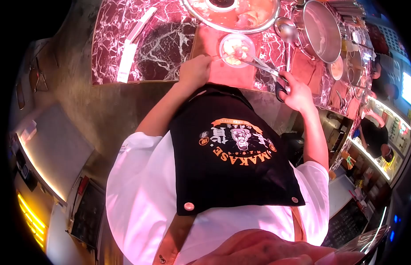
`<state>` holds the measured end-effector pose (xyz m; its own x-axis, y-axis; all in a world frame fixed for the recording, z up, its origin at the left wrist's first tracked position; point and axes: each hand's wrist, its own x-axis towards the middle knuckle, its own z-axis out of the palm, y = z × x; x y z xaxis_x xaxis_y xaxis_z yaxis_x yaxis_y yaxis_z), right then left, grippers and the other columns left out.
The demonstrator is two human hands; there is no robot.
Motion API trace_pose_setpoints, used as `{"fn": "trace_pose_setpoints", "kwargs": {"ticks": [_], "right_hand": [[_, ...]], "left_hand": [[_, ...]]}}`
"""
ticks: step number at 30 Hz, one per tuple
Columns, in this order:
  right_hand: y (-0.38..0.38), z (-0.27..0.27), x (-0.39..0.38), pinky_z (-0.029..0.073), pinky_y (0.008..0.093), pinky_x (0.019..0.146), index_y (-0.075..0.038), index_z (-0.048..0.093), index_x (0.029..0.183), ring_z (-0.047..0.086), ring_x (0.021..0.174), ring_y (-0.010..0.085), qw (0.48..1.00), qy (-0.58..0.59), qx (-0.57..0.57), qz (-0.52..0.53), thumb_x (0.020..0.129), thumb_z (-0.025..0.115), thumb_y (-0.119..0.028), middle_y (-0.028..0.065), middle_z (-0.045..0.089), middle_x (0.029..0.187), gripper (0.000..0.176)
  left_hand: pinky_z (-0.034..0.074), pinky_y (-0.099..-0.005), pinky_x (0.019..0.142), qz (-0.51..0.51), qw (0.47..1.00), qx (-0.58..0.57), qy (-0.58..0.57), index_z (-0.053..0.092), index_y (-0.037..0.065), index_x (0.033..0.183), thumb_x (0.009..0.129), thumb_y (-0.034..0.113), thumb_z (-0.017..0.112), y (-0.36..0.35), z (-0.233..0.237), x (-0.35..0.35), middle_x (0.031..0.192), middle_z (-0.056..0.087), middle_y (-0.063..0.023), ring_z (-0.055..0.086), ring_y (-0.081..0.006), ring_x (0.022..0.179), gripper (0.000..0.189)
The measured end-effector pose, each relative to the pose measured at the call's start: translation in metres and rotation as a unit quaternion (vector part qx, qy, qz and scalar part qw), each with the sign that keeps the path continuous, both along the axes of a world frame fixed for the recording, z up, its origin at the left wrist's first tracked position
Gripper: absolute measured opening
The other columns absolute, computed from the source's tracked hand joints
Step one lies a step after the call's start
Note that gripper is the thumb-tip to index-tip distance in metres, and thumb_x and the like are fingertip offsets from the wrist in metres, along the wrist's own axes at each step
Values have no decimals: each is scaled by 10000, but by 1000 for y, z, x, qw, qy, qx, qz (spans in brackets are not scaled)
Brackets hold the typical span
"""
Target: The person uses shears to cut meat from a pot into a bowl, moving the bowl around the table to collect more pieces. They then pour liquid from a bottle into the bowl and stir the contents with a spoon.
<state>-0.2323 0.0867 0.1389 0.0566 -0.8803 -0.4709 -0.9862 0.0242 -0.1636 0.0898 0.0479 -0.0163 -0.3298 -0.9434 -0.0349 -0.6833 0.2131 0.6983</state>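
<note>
My right hand (297, 93) grips a pair of scissors (268, 69) with dark handles. Their metal blades point left, and the tips reach over a small round bowl (222, 49). Pale, chunky pieces of food (236, 47) lie in this bowl. On the bowl's left side, my left hand (196, 71) is closed in a fist, with a thin skewer-like stick (218, 58) running from it to the food. The bowl stands on a reddish-brown cloth (227, 76) near the counter's front edge.
A large round pan (254, 30) with food sits behind the bowl. To its right are a ladle (286, 30) and a deep metal pot (322, 31). A long white strip (131, 51) lies left on the marbled counter (163, 46). Another person (375, 132) stands far right.
</note>
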Motion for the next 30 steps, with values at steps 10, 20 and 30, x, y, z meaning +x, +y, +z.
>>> {"fn": "trace_pose_setpoints", "kwargs": {"ticks": [10, 20, 30], "right_hand": [[-24, -45, -14, 523, 461, 835, -122, 621, 1264, 664, 954, 359, 997, -65, 8, 33, 731, 733, -80, 195, 681, 1036, 547], [-109, -7, -60, 512, 355, 786, -140, 566, 1272, 665, 835, 258, 975, -206, -18, -77, 762, 730, -106, 149, 674, 929, 537], [-355, -37, 33, 517, 437, 912, -168, 536, 1343, 636, 1061, 349, 978, 35, -149, 141, 800, 670, -180, 166, 648, 1130, 559]], "left_hand": [[537, -435, 749, 13, 997, 68, -29, 701, 95, 1071, 917, 208, 550, -13, 41, 42, 967, 699, -172, 675, -352, 901, 244], [524, -423, 762, 164, 982, 69, 62, 702, 77, 1080, 914, 222, 582, -115, 29, 53, 907, 699, -188, 677, -368, 849, 250], [522, -461, 898, 181, 961, 117, -170, 703, 77, 1097, 881, 165, 516, -335, 12, 15, 1123, 683, -206, 653, -394, 1061, 299]]}}
